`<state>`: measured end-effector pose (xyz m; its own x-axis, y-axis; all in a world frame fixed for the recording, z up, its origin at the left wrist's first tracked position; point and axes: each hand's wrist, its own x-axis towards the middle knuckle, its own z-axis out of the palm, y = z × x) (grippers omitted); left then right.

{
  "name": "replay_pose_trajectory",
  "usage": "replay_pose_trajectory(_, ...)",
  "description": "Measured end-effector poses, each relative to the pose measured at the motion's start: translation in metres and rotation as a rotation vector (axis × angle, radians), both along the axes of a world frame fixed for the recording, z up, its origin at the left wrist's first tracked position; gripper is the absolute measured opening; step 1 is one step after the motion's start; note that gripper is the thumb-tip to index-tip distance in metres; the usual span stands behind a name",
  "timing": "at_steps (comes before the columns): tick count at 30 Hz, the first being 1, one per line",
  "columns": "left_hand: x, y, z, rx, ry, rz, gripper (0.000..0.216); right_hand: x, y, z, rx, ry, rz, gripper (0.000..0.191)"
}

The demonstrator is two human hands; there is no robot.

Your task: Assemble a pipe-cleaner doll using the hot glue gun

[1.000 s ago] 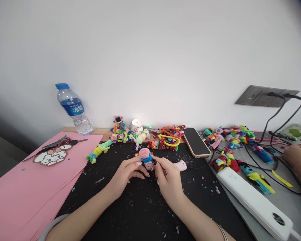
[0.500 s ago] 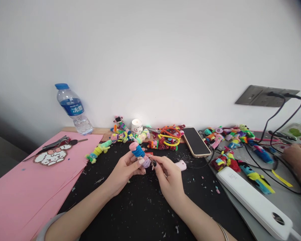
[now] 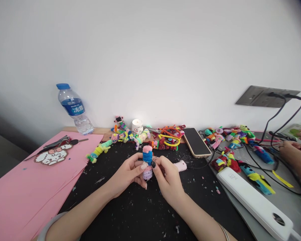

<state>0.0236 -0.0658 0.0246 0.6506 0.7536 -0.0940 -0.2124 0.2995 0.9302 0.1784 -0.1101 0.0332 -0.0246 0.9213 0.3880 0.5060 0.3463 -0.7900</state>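
Note:
A small fuzzy figure (image 3: 147, 158) wound from pink, blue and lilac pipe cleaner stands upright between my two hands over the black mat (image 3: 140, 207). My left hand (image 3: 126, 174) grips its lower part, fingers curled round it. My right hand (image 3: 168, 179) pinches its middle from the right with thumb and forefinger. A pale pink tool (image 3: 181, 165) lies just right of my right hand.
Pink paper sheets (image 3: 27, 190) with a pixel-bead piece (image 3: 51, 155) lie left; a water bottle (image 3: 72, 108) stands behind. Pipe-cleaner figures (image 3: 130, 135), a candle (image 3: 137, 126), scissors (image 3: 169, 133) and a phone (image 3: 196, 142) line the back. A white power strip (image 3: 256, 201), cables and another person's hands (image 3: 294, 152) are at right.
The figure went from tilted left half a second ago to upright now. Both my hands closed in on it and it sits slightly lower. The other person's hands shifted a little.

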Motion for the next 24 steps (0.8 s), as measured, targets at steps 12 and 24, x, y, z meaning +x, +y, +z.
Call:
replay_pose_trajectory(12, -0.0002, 0.0, 0.0023, 0.037, -0.084, 0.048, 0.076, 0.0, -0.0006, -0.0009, -0.124, 0.104, 0.038, 0.003)
replay_pose_trajectory(24, -0.0014, 0.0008, -0.0026, 0.181, -0.027, 0.086, 0.073, 0.0027, 0.0052, 0.007, -0.358, 0.356, 0.109, 0.021)
